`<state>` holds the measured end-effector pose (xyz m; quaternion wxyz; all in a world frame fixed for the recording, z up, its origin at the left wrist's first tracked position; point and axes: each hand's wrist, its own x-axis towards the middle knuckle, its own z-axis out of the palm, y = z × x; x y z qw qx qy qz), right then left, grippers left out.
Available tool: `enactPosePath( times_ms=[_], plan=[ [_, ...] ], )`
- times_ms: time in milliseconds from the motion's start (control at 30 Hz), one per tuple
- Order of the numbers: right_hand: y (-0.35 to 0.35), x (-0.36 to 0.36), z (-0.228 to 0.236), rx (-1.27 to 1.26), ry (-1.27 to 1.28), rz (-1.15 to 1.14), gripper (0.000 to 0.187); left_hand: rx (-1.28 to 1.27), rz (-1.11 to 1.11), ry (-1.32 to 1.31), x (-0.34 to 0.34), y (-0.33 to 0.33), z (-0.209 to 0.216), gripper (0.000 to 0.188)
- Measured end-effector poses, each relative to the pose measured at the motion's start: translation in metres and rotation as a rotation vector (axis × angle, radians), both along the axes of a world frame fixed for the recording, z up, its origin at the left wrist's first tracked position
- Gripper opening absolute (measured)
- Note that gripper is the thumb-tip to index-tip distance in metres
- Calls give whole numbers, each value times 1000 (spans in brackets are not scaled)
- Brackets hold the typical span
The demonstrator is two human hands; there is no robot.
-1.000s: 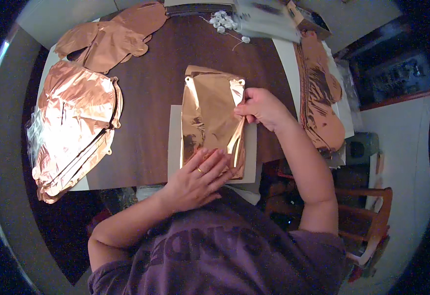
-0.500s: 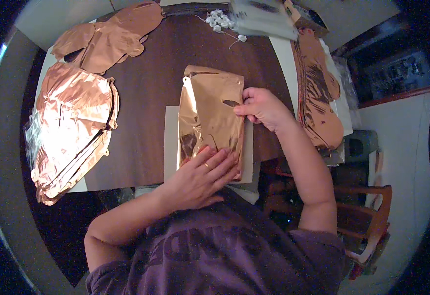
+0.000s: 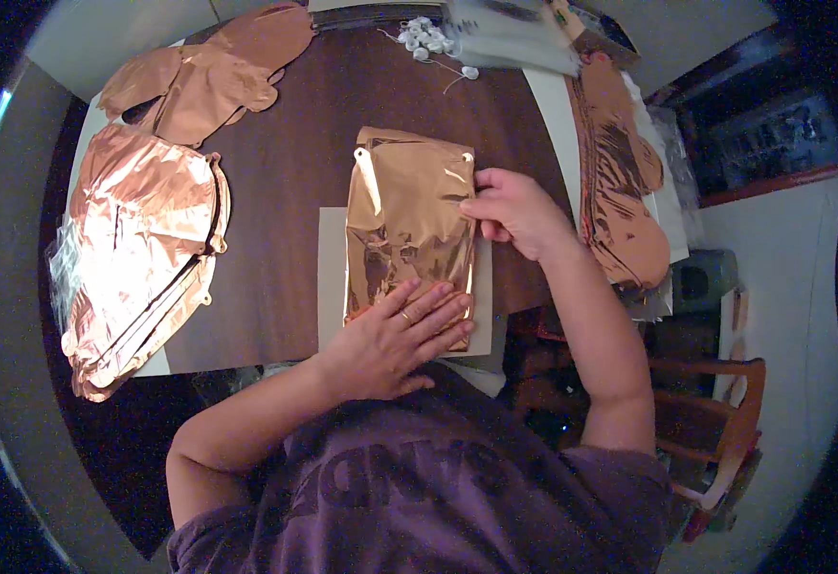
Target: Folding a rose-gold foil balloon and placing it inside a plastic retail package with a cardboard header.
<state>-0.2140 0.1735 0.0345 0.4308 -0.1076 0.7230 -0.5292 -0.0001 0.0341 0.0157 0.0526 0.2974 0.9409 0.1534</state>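
Observation:
A folded rose-gold foil balloon (image 3: 407, 206) lies in front of me on a pale cardboard sheet (image 3: 332, 277), with small tabs at its upper corners. Across its lower part my left hand (image 3: 402, 335) rests flat, fingers stretched and slightly apart, a ring on one of them. My right hand (image 3: 517, 212) pinches the balloon's right edge between thumb and fingers, a little below the upper corner. Creases and bright reflections run over the foil between the hands.
More flat foil balloons lie in a shiny pile (image 3: 141, 239) at left, a stack (image 3: 237, 72) at far left and another stack (image 3: 620, 182) at right. White ribbon rolls (image 3: 425, 38) and clear plastic bags (image 3: 510, 38) sit at the back. A wooden chair (image 3: 715, 407) stands right.
The foil's upper right has flattened, and the dark fold near my right thumb is gone. My left hand's fingers have shifted slightly right. My right hand remains at the edge.

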Motion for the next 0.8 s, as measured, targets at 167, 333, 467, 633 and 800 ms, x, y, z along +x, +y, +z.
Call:
enactPosePath(
  times_ms=[167, 333, 467, 633, 800],
  plan=[
    [5, 7, 22, 224, 197, 40, 26, -86, -11, 34, 0, 0, 5, 86],
    [5, 4, 17, 280, 26, 312, 23, -92, -7, 35, 1, 0, 4, 87],
    [8, 3, 9, 182, 26, 298, 20, -103, -21, 89, 1, 1, 3, 88],
    [5, 6, 19, 195, -26, 322, 18, -112, -26, 93, 2, 0, 1, 88],
    [10, -2, 0, 183, 15, 344, 15, -103, -32, 81, 1, 0, 3, 87]
  ],
)
